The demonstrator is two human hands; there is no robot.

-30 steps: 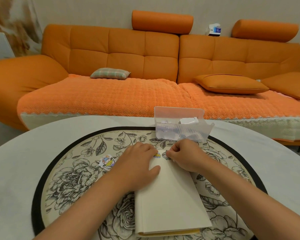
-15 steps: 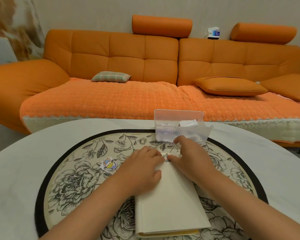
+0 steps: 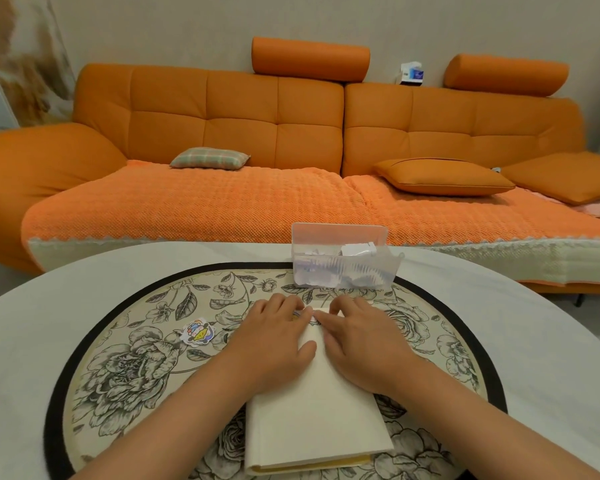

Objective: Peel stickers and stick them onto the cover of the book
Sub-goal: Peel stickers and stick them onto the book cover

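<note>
Two hands rest on the far end of the book (image 3: pixel 312 420), which lies closed and cream cover up on the floral mat (image 3: pixel 125 368) right in front of me. My left hand (image 3: pixel 274 341) lies palm down over the cover's far left corner, with its thumb spread out across the cover. My right hand (image 3: pixel 364 344) lies palm down over the far right corner. Neither hand grasps anything: the fingers are laid out and press down, and the fingertips of the two hands nearly meet at the book's far edge. Between those fingertips I see only a sliver of a small sticker (image 3: pixel 298 316), on or at the edge of the cover; I cannot tell which. A loose sticker (image 3: pixel 197 331) lies on the mat left of my left hand, near it but apart. A clear plastic box (image 3: pixel 340 268) of paper scraps stands just beyond both hands, on the round table (image 3: pixel 534 341).
</note>
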